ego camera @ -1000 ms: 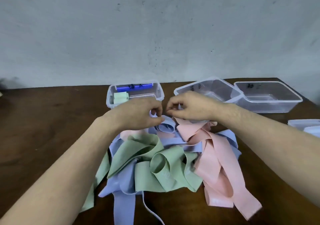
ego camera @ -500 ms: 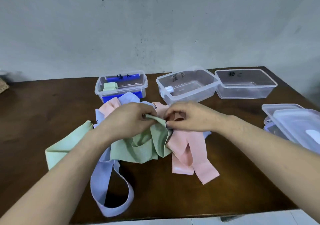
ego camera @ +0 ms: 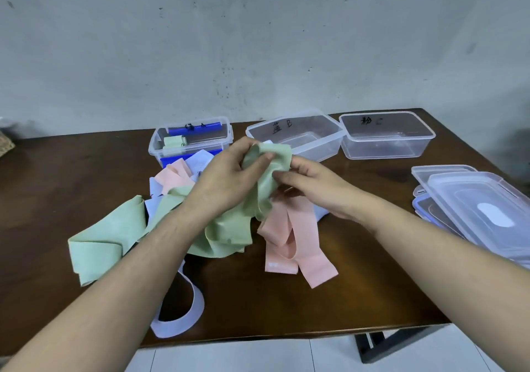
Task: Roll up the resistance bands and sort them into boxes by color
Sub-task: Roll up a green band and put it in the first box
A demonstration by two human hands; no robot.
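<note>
Resistance bands remain mostly unsorted: I see one rolled green band (ego camera: 174, 141) in the left box (ego camera: 190, 145), while the middle box (ego camera: 295, 136) and right box (ego camera: 387, 136) look empty. My left hand (ego camera: 226, 176) and right hand (ego camera: 315, 185) both grip a green band (ego camera: 266, 171) lifted above the tangled pile (ego camera: 183, 214) on the table (ego camera: 57, 171); I judge rolling has barely begun.

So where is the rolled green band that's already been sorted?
In the head view, the rolled green band lies inside the left box, the blue-clipped one at the table's far side, behind the loose pile.
</note>
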